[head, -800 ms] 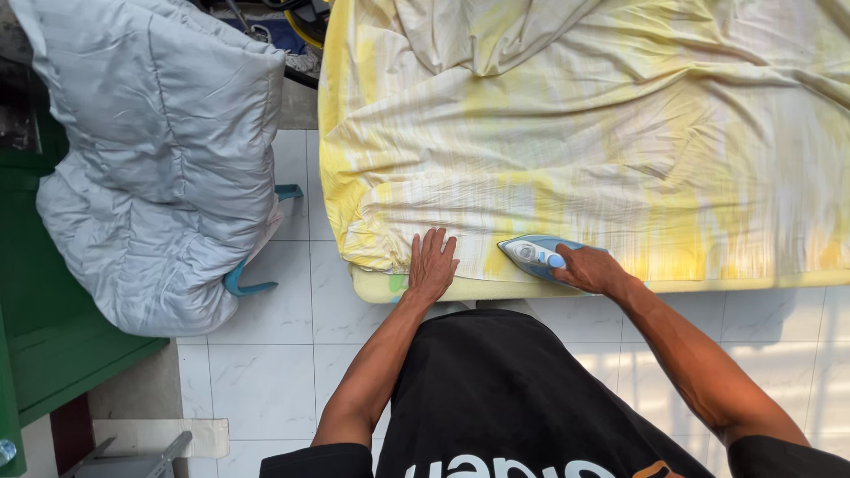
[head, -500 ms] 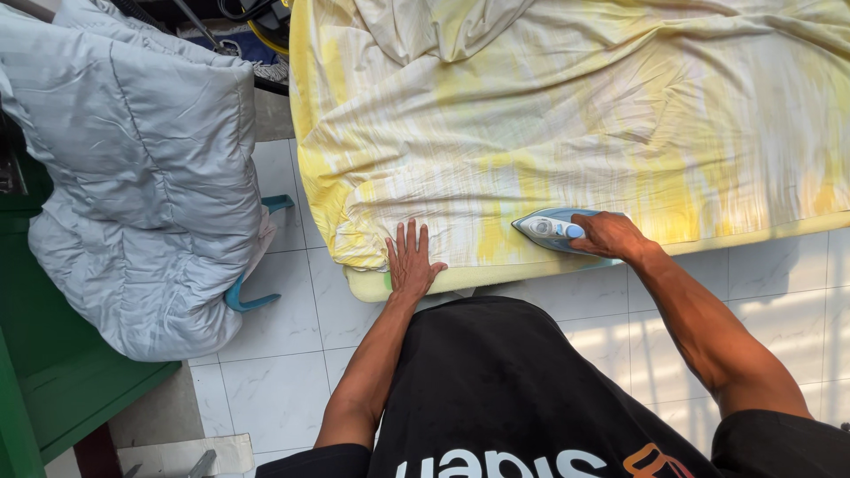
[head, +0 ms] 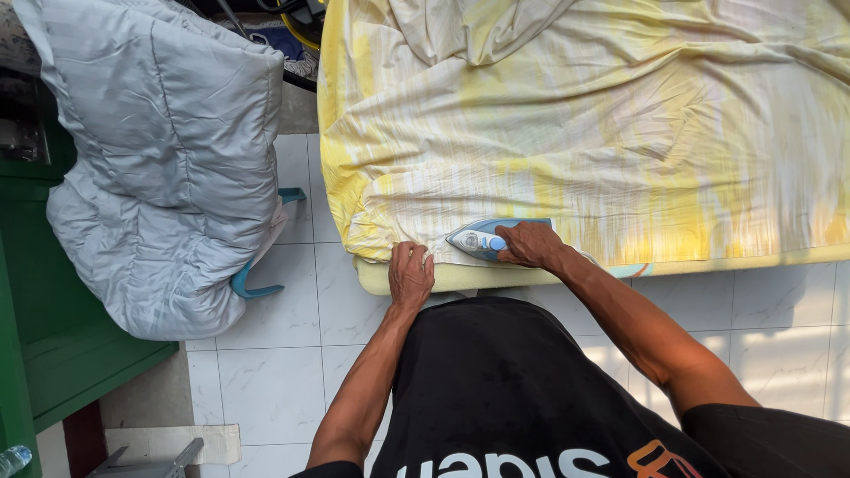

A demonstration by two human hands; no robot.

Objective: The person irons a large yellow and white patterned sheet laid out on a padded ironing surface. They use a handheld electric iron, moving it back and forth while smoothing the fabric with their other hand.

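Observation:
A wrinkled yellow-and-white cloth [head: 620, 133] lies spread over a padded board [head: 460, 279]. My right hand [head: 529, 243] grips the handle of a blue-and-white iron [head: 474, 239], which rests flat on the cloth's near edge with its tip pointing left. My left hand [head: 411, 274] lies palm down on the cloth's edge just left of the iron's tip, fingers together, pressing the fabric against the board's front rim.
A big pile of pale grey bedding [head: 168, 168] sits in a blue basket [head: 257, 285] on the white tiled floor [head: 283, 354] to the left. A green cabinet [head: 44, 336] stands at far left. Cables [head: 292, 26] lie behind the board.
The iron has slid left along the cloth's near edge toward my left hand. My left hand stays pressed on the edge. The view has shifted.

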